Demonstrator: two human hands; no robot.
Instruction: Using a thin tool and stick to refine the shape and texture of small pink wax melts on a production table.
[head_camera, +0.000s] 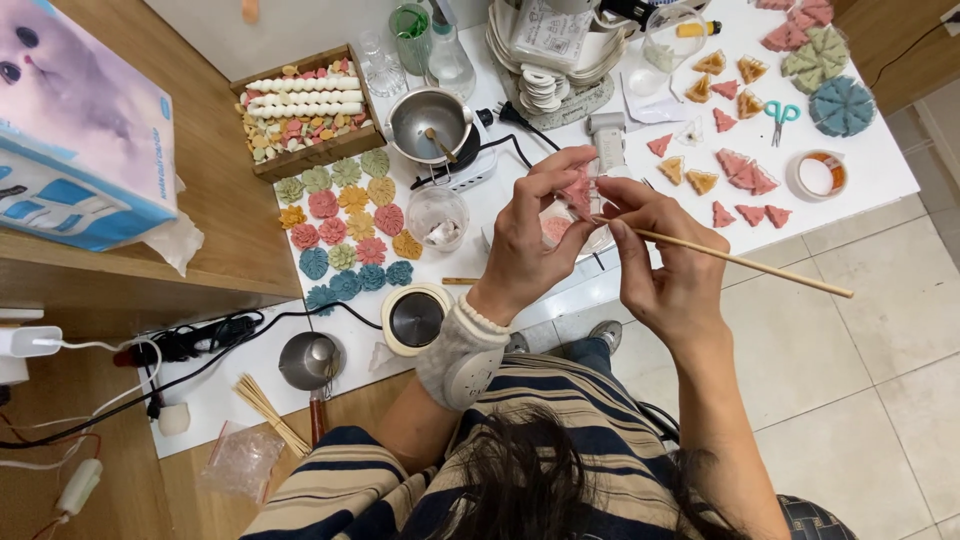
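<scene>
Over the worktop's near edge: left hand (525, 240) pinches pink wax piece (577, 190) — small, light, brittle-looking.
Right hand (665, 265): clamped on thin wooden stick (740, 262) — stiff, best gripped near tip.

Both forearms rise from the lower frame and meet near the middle. The left hand (528, 240) is raised with its back to the camera, fingers curled inward and fingertips pinched together at the top; a padded grey cuff wraps its wrist. The right hand (668, 262) sits just beside it, bare-wristed, thumb and forefinger closed in a fine pinch, remaining fingers loosely bent.
</scene>
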